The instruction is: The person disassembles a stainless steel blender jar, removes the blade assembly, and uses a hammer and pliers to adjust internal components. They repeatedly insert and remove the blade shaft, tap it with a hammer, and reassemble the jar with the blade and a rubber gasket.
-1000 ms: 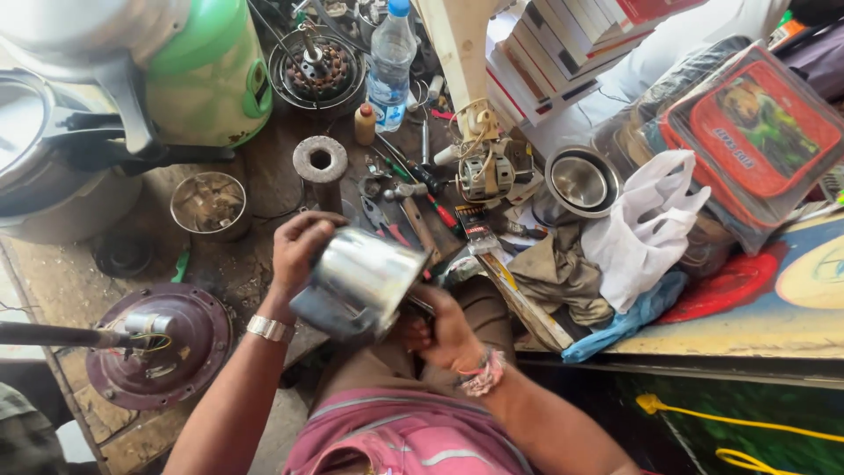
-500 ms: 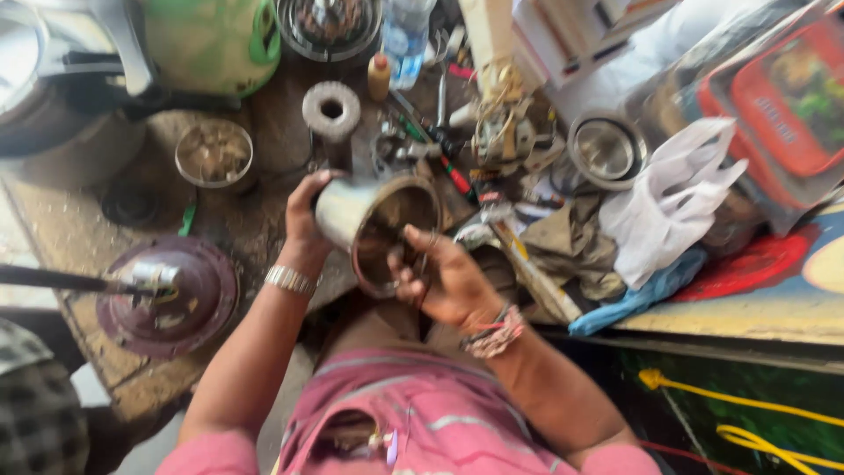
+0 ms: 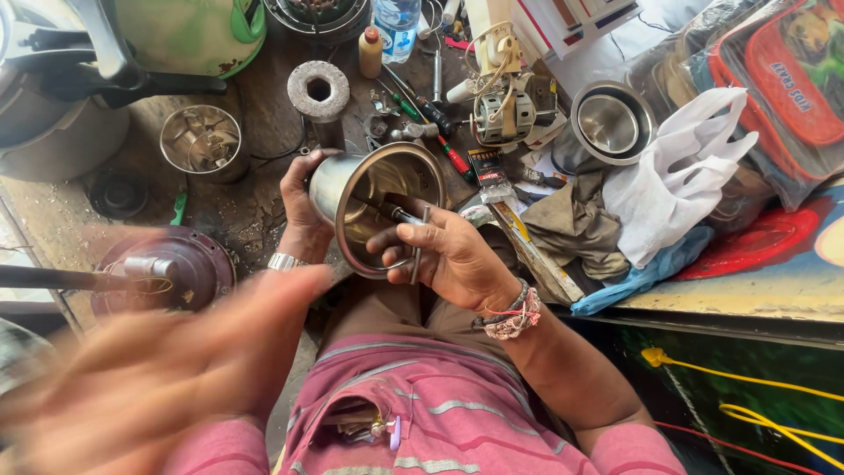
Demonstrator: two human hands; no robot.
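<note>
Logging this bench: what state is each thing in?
Shiny steel jar: tilted, mouth toward camera, held by left hand.
Thin metal tool: in right hand, tip inside jar.
Small steel bowl: upright, empty.
Clear plastic bottle: standing.
White plastic bag: crumpled.

Your left hand [image 3: 303, 211]: fingers curled in a closed grip, wrist bent. Your right hand [image 3: 453, 255]: fingers pinched together, forearm angled inward.
</note>
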